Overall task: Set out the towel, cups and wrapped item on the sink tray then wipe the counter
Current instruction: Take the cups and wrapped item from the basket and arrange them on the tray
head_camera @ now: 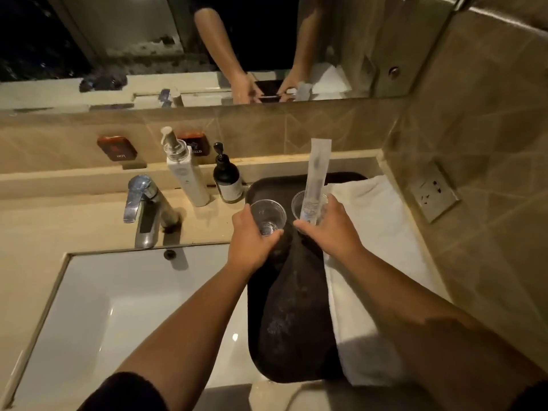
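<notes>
1. The dark tray [284, 321] lies on the worktop [59, 221], just right of the white sink basin [103, 315].
2. A folded white towel [376, 262] lies along the right side of the tray.
3. The left hand [252, 244] holds a clear plastic cup [268, 216] over the far part of the tray; its fingers [274, 235] are curled around the cup wall.
4. The right hand [332, 229] holds the second clear cup [299, 204], with the fingers [305, 225] wrapped around it.
5. A long wrapped item [315, 179] stands upright in this second cup.
6. Behind the tray stand a dark pump bottle [227, 179] and a white pump bottle [185, 173].
7. The chrome tap [145, 206] is left of them.
</notes>
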### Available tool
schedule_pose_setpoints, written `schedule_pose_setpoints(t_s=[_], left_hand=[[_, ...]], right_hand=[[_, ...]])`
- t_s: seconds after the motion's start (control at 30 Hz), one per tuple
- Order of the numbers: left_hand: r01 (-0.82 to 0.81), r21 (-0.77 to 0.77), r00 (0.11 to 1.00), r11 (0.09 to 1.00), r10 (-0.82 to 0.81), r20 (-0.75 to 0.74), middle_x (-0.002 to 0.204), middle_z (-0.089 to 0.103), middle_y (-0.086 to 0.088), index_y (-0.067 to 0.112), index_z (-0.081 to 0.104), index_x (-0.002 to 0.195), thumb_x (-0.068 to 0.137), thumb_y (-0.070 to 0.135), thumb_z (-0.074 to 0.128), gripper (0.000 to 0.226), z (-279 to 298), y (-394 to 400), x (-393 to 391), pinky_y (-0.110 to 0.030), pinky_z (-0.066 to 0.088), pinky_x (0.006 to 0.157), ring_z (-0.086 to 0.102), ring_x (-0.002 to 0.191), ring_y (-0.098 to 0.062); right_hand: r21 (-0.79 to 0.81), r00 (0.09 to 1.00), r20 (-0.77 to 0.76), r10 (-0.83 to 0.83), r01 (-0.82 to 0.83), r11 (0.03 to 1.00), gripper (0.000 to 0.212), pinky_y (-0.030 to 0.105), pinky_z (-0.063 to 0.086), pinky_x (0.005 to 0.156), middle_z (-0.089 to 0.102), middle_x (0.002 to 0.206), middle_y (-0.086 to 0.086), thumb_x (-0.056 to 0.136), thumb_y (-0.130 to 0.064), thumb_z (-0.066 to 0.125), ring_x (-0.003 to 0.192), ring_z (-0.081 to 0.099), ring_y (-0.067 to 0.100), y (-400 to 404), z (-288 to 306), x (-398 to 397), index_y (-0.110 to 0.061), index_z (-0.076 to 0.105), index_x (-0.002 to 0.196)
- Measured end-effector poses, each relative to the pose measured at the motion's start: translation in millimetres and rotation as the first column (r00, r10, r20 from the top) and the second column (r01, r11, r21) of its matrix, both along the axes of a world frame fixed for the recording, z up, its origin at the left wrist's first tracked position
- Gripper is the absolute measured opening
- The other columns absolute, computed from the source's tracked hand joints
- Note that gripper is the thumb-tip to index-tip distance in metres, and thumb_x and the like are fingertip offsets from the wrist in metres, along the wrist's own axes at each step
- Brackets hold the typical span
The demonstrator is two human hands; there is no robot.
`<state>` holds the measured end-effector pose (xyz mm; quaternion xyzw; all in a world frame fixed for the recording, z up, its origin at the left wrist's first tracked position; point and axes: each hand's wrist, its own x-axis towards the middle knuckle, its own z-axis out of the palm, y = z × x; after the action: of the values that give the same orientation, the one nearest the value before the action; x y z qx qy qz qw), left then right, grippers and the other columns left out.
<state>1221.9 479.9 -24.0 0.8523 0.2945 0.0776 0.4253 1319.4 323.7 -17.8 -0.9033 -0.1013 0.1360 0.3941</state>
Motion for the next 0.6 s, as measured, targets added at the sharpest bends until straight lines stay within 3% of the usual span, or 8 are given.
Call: schedule_pose_setpoints(t_s=[0.27, 0.6], left_hand=[[-0.015, 0.004, 0.999, 1.0, 0.015, -0.03, 0.144, 0.037, -0.007, 0.023, 0.033, 0.143, 0.076, 0.045, 0.08, 0.084, -10, 12, 21, -0.029, 0.04, 0.096, 0.051, 0.125, -0.026], [0.042, 0.009, 0.992, 0.999, -0.041, -0.122, 0.151, 0.033, -0.009, 0.021, 0.027, 0.149, 0.075, 0.047, 0.081, 0.095, -9, 23, 28, -0.039, 0.042, 0.106, 0.047, 0.132, -0.029]], right_hand=[[-0.108, 0.998, 0.037, 0.054, -0.05, 0.993, 0.098, 0.038, 0.051, 0.094, 0.044, 0.143, 0.002, 0.069, -0.066, 0.073, 0.125, 0.053, 0.025, 6, -24, 19, -0.032, 0.022, 0.145], [-0.107, 0.998, -0.039, 0.04, -0.044, 0.993, 0.11, 0.044, 0.047, 0.101, 0.033, 0.155, 0.002, 0.065, -0.071, 0.072, 0.136, 0.043, 0.028, 8, -26, 25, -0.032, 0.011, 0.149]])
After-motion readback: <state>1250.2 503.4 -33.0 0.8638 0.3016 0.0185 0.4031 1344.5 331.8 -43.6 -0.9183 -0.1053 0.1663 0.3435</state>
